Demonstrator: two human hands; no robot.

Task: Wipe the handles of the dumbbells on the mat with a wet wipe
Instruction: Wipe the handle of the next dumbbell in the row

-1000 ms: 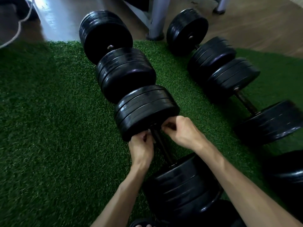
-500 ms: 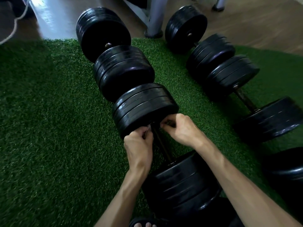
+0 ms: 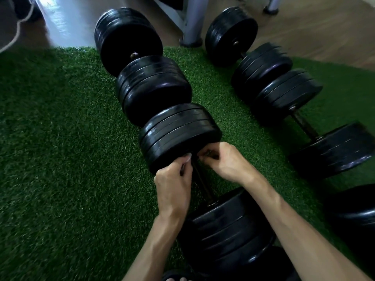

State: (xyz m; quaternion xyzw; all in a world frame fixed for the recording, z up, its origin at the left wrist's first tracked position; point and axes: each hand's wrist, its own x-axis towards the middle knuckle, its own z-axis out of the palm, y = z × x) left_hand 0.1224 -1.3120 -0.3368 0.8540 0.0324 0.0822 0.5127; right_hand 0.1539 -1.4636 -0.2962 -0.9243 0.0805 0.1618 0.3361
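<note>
Both hands work at the far end of the near dumbbell's handle (image 3: 200,179), on the green mat (image 3: 60,159). The left hand (image 3: 172,187) and right hand (image 3: 225,161) are curled, apparently pinching a wet wipe (image 3: 187,157) either side of the bar; only a pale scrap shows. Best practice: wrap it round, then slide toward the near plates (image 3: 227,226).

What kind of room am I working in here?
Most likely a gym or home workout corner. Several black plate dumbbells lie in rows on a green artificial-turf mat, and grey metal legs, perhaps of a bench or rack, stand on the wooden floor behind it.
</note>
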